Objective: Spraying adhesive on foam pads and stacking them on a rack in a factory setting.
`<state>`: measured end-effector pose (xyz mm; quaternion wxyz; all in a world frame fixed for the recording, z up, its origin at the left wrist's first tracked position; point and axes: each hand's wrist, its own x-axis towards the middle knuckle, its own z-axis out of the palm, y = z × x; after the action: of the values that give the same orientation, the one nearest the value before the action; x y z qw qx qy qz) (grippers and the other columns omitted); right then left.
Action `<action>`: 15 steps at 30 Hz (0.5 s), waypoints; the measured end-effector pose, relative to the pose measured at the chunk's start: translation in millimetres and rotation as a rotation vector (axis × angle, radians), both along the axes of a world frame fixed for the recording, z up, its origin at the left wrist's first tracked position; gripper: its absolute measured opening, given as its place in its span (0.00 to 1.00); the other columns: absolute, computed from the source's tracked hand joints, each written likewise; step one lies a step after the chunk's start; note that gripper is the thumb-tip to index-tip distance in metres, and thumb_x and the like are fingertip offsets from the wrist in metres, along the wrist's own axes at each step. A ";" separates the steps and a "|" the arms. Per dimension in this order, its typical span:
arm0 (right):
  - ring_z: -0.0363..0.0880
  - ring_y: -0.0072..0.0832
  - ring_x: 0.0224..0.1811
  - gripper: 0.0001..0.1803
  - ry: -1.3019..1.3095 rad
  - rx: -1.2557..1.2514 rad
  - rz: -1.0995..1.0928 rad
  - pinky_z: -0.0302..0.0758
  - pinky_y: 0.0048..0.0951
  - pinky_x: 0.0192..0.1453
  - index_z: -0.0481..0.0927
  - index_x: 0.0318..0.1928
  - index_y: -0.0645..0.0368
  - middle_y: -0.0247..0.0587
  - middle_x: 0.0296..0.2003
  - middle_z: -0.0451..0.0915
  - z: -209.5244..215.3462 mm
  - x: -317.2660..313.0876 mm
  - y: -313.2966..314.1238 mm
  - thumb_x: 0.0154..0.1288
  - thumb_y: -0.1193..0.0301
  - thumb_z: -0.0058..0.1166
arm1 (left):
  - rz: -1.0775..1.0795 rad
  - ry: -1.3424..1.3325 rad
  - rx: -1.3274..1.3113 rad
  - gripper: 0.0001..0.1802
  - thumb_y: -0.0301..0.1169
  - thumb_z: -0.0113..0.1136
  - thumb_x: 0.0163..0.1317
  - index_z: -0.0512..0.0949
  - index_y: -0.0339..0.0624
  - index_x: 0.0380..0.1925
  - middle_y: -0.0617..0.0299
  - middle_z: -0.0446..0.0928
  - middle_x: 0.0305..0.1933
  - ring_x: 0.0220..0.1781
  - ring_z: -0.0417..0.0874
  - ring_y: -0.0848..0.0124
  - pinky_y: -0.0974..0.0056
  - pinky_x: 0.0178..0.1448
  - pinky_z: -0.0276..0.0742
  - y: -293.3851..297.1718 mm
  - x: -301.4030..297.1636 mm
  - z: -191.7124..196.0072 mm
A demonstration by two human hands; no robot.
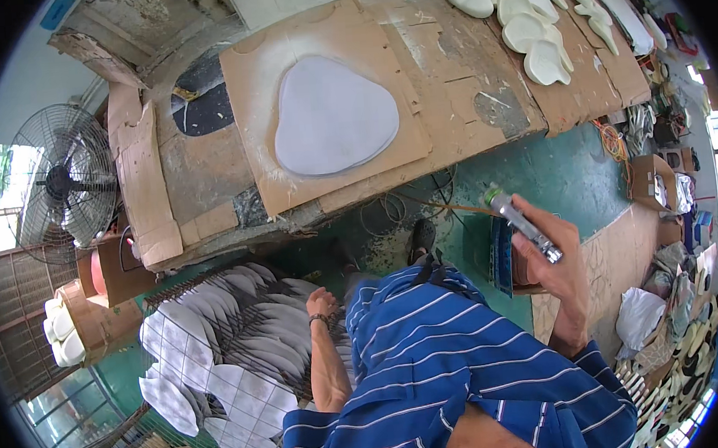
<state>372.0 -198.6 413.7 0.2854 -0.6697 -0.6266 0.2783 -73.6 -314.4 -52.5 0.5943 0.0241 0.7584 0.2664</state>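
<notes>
Green floor shows beneath a worn tabletop patched with cardboard, with a black wire fan at its left and cream shell-shaped pieces clustered at its far right. Beyond the tabletop's near edge, the right hand is raised on a bent arm, forearm rising from the lower right, its grip closed around a grey, tube-like tool that slants so that its green end points up and left and its silvery end down and right. The left arm reaches forward at the person's side, a dark band at the wrist; the left hand curls its fingers near a wire rack of pale panels, and I cannot tell whether its grip has hold of anything. On the tabletop, well apart from both hands, a white panel lies flat on a square cardboard sheet. It is a rounded triangle, smooth and matte with a faint lilac cast, narrower toward the top, and a whitish haze marks the cardboard around it.
</notes>
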 end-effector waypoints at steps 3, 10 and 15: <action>0.87 0.41 0.44 0.34 0.000 -0.007 0.265 0.79 0.33 0.49 0.78 0.65 0.62 0.52 0.48 0.86 3.2 -8.8 -0.8 0.55 0.85 0.67 | -0.023 0.046 -0.009 0.22 0.19 0.48 0.66 0.75 0.39 0.60 0.52 0.83 0.45 0.37 0.85 0.62 0.56 0.37 0.84 -7.2 -0.6 -6.4; 0.87 0.39 0.44 0.36 0.223 0.050 0.266 0.79 0.29 0.48 0.77 0.67 0.60 0.51 0.45 0.85 -13.9 -45.2 26.4 0.55 0.86 0.66 | 0.081 -0.055 0.014 0.18 0.22 0.54 0.67 0.77 0.37 0.57 0.48 0.82 0.36 0.32 0.85 0.58 0.57 0.33 0.83 -26.6 1.4 -20.1; 0.86 0.36 0.42 0.32 0.180 0.154 0.165 0.79 0.29 0.48 0.78 0.66 0.62 0.51 0.45 0.86 -20.1 -47.8 47.0 0.59 0.85 0.65 | 0.047 -0.067 -0.019 0.19 0.21 0.53 0.67 0.76 0.39 0.58 0.53 0.83 0.34 0.27 0.83 0.61 0.58 0.27 0.79 -30.6 0.9 -17.3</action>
<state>324.2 -151.6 393.6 0.3670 -0.5646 -0.6709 0.3108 -72.7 -344.9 -69.8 0.6133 -0.0085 0.7408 0.2738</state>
